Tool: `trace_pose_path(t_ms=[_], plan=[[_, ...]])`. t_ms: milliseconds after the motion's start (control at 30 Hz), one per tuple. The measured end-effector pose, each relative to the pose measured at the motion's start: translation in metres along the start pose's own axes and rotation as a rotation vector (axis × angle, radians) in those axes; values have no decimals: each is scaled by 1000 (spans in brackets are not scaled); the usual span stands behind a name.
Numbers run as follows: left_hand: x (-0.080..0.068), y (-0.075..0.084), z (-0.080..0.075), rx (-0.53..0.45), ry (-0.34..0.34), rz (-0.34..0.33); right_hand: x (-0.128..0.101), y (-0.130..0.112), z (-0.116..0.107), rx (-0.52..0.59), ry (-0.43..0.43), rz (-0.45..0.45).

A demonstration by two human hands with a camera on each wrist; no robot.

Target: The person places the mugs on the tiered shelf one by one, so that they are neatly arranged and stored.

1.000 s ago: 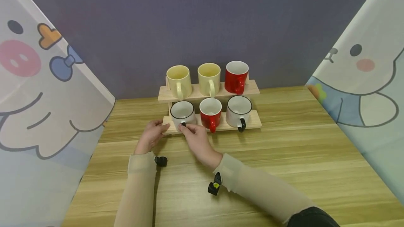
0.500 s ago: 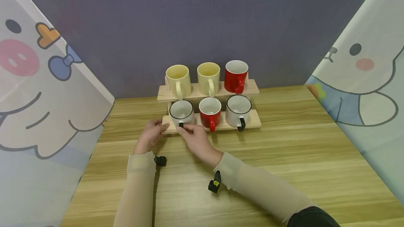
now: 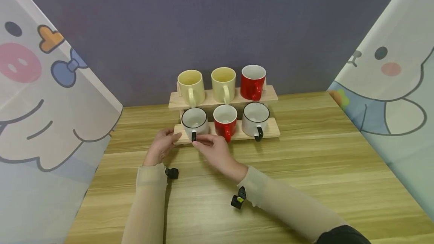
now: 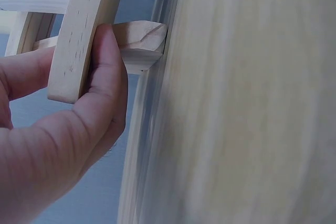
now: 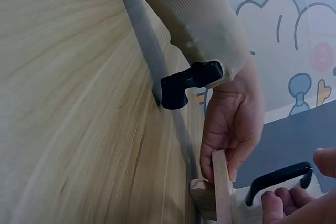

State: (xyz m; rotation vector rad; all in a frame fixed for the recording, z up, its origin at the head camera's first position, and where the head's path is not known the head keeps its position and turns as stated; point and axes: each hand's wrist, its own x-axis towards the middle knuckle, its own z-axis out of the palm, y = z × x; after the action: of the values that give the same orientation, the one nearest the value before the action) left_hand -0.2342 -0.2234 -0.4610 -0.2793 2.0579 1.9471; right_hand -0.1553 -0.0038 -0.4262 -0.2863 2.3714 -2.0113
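Observation:
My left hand (image 3: 160, 147) grips the left end of the lower board of a two-tier wooden rack (image 3: 239, 134). In the left wrist view its thumb and fingers pinch the board (image 4: 79, 45) from both sides. A white mug (image 3: 202, 126) with a black rim stands at the left of that lower tier, its black handle (image 3: 194, 136) facing me. Beside this handle is my right hand (image 3: 218, 153), thumb and fingers parted. The right wrist view shows the handle (image 5: 278, 178) free, with the fingertips (image 5: 272, 203) close to the mug's side; whether they touch it I cannot tell.
A red mug (image 3: 222, 126) and another black-rimmed white mug (image 3: 251, 125) share the lower tier. Above stand two yellow mugs (image 3: 196, 91), (image 3: 228, 85) and a red mug (image 3: 249, 87). A grey wall (image 3: 217, 18) rises behind the wooden table (image 3: 322, 153).
The left white mug's handle has turned slightly left, to point straight at me. My right hand has let go of it and shifted a little right. My left hand stays on the rack.

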Motion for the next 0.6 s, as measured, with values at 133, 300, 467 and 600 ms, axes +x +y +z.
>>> trace_pose_path(t_ms=[133,300,467,600], plan=[[-1,1,-1,18,-4,6,-7,-4,-10,36,-26,-12],[-2,1,-2,24,-10,2,-15,-13,-27,74,-95,-49],[0,-1,-2,7,-12,-1,-22,-21,-49,113,-142,-86],[1,-1,-2,2,-19,4,-27,-25,-70,128,-143,-119]])
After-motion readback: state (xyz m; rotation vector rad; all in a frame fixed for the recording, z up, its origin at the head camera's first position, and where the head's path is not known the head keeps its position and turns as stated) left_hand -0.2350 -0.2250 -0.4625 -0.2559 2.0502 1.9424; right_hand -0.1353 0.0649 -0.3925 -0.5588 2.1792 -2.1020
